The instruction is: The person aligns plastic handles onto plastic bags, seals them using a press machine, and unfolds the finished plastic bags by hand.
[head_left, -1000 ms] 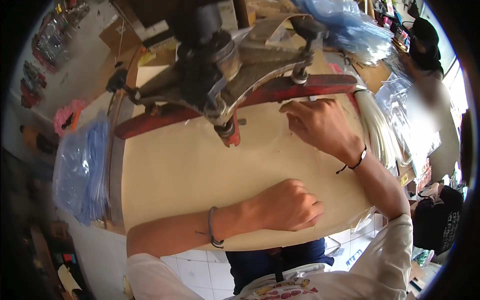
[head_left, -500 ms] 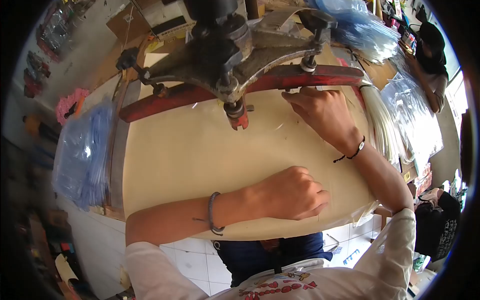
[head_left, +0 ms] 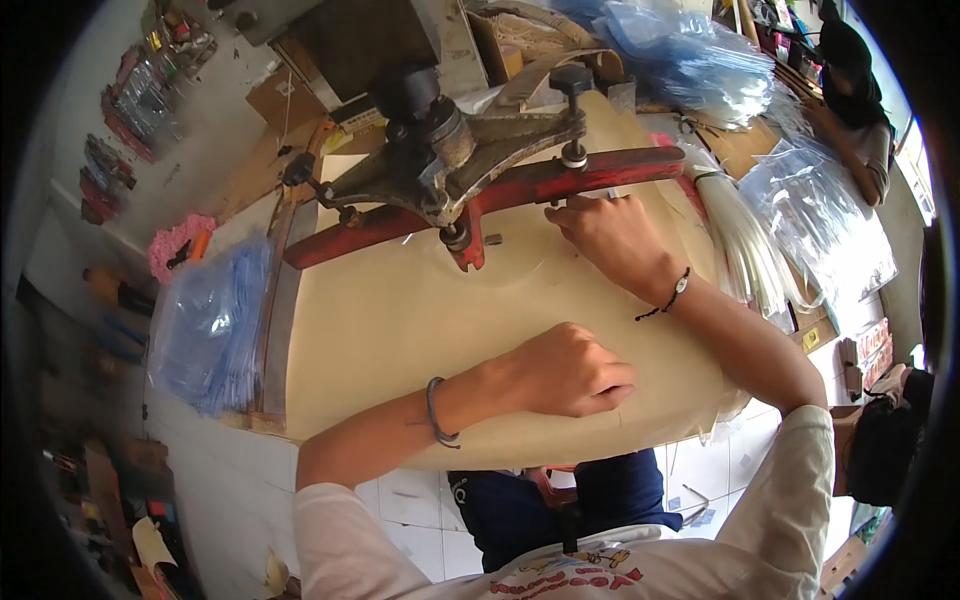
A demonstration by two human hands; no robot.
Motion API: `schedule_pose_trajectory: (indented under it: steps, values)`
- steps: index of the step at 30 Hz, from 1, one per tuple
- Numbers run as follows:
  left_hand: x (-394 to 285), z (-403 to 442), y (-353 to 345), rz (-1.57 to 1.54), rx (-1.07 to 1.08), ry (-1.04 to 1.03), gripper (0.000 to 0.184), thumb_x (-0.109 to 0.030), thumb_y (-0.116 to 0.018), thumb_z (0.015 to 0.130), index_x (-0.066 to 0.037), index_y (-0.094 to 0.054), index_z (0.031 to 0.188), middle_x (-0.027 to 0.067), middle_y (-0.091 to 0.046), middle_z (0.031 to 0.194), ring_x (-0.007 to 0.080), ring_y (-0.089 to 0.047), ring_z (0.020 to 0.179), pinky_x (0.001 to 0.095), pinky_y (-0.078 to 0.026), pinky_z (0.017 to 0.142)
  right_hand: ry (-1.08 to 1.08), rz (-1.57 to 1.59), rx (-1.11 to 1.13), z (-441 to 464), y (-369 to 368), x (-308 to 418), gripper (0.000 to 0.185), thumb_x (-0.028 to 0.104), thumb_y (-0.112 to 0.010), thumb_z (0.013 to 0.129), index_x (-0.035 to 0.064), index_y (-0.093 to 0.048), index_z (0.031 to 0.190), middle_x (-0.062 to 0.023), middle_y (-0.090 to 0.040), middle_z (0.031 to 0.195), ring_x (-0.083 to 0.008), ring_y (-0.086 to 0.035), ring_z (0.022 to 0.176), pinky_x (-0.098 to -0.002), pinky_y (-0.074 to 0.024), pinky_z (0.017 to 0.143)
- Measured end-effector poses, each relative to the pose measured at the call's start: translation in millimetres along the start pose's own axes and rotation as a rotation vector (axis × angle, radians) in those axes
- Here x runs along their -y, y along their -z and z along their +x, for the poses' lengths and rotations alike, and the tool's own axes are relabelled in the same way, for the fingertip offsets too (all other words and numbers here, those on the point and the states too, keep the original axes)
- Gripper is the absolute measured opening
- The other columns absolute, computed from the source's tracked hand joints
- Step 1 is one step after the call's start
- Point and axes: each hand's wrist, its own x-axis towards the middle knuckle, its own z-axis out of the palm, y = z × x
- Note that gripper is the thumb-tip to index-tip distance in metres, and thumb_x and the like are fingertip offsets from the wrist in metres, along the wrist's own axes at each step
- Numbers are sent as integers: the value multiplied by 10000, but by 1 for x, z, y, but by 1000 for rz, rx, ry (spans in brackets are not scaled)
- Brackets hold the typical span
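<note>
Well, close in, the left hand (head_left: 570, 370) lies over a smooth, pale tan sheet (head_left: 430, 325) spread on the worktop (head_left: 279, 330), fingers curled together. Beyond, the right hand (head_left: 615, 240) bends beside a scuffed red bar (head_left: 625, 169); whether its fingers pinch anything, I can't tell. A worn metal bracket (head_left: 510, 143) tops the bar.

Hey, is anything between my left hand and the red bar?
Yes: your right hand. It's just in front of the red bar's right half, straight ahead of your left hand.
</note>
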Motion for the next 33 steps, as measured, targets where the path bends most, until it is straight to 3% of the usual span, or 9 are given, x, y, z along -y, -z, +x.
schedule_pose_trajectory:
  steps: [3, 7, 9, 14, 15, 18, 24, 31, 33]
  values:
    - [-1, -2, 14, -50, 24, 29, 204, -167, -700, 846, -61, -628, 688, 85, -579, 593, 247, -571, 519, 365, -476, 543, 8, 26, -12, -1, -5, -2, 319, 87, -610, 868, 138, -708, 1167, -60, -722, 1021, -249, -719, 821, -393, -560, 692]
    - [-1, -15, 117, -598, 670, 327, 402, -170, -733, 896, -58, -477, 606, 9, -421, 515, 120, -362, 476, 324, -326, 479, -23, -4, 96, 0, -5, 2, 279, 154, -622, 902, 155, -716, 1165, -61, -725, 1045, -268, -714, 847, -409, -553, 727]
    - [20, -46, 164, -656, 680, 373, 380, -172, -753, 901, -62, -511, 629, -26, -476, 553, 86, -376, 492, 301, -315, 469, -40, -38, 135, 2, -4, 2, 278, 162, -618, 902, 156, -718, 1162, -60, -725, 1046, -272, -715, 851, -412, -553, 734]
    - [52, -104, 185, -734, 329, 1166, 310, -280, -608, 1017, -2, -647, 884, 10, -590, 715, 50, -452, 525, 239, -363, 437, -39, -36, 163, 2, 2, 3, 287, 162, -622, 898, 165, -725, 1166, -66, -726, 1044, -279, -716, 854, -417, -554, 739]
    - [62, -109, 181, -733, 340, 1187, 373, -320, -523, 1057, 41, -618, 1058, 37, -608, 740, 50, -479, 526, 219, -402, 443, -21, -17, 127, 1, 1, 2, 284, 156, -623, 889, 160, -720, 1156, -73, -726, 1027, -279, -720, 844, -417, -557, 730]
    - [76, -114, 170, -789, 278, 1225, 338, -314, -526, 1057, -3, -572, 1183, 57, -621, 759, 48, -466, 495, 215, -390, 417, 5, 29, 71, -4, 2, 0, 285, 157, -629, 882, 160, -716, 1154, -85, -730, 980, -280, -723, 830, -420, -561, 713]
    - [90, -105, 150, -955, 53, 1184, 269, -356, -520, 1057, -131, -544, 1204, 82, -606, 712, 51, -437, 433, 207, -357, 354, -38, 66, 105, -4, 7, 5, 268, 188, -623, 927, 162, -731, 1171, -106, -737, 906, -305, -705, 786, -438, -555, 672]
    - [92, -99, 144, -991, 50, 1219, 700, -621, -355, 1034, -29, -565, 724, 67, -601, 698, 73, -448, 466, 238, -377, 373, -10, 99, 82, -6, 10, 7, 253, 184, -593, 954, 143, -728, 1164, -126, -738, 863, -322, -694, 716, -454, -551, 656]
    - [92, -100, 146, -994, 46, 1254, 534, -627, -432, 1012, -123, -453, 1187, 60, -599, 712, 71, -436, 469, 240, -365, 401, -9, 103, 88, -7, 10, 7, 257, 185, -584, 961, 139, -723, 1173, -131, -737, 864, -325, -693, 715, -455, -550, 658]
